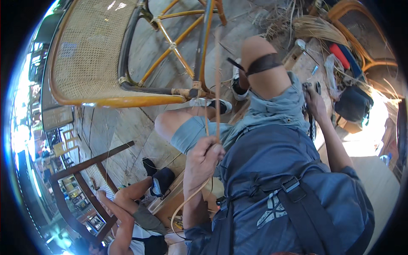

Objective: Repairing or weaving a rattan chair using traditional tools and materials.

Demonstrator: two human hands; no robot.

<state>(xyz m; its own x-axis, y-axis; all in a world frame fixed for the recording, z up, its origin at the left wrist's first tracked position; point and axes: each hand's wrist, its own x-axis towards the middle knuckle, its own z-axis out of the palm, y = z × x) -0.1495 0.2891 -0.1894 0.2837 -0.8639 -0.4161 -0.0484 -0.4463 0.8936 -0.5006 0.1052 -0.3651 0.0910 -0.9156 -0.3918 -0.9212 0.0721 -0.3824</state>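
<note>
Greyish floorboards (pixel 127 123) run across the centre and upper part of the frame, scattered with pale plant-fibre scraps (pixel 274 25) that thicken toward the upper right. A dark wooden furniture frame (pixel 91 160) stands tilted at lower left, with small, crowded furniture (pixel 66 148) farther off behind it. At upper right is an orange-brown rattan chair frame (pixel 349 37). Bluish-white daylight (pixel 21 106) glares along the left rim; a burnt-out bright patch (pixel 361 143) lies at right, above a pale flat panel (pixel 378 178).
</note>
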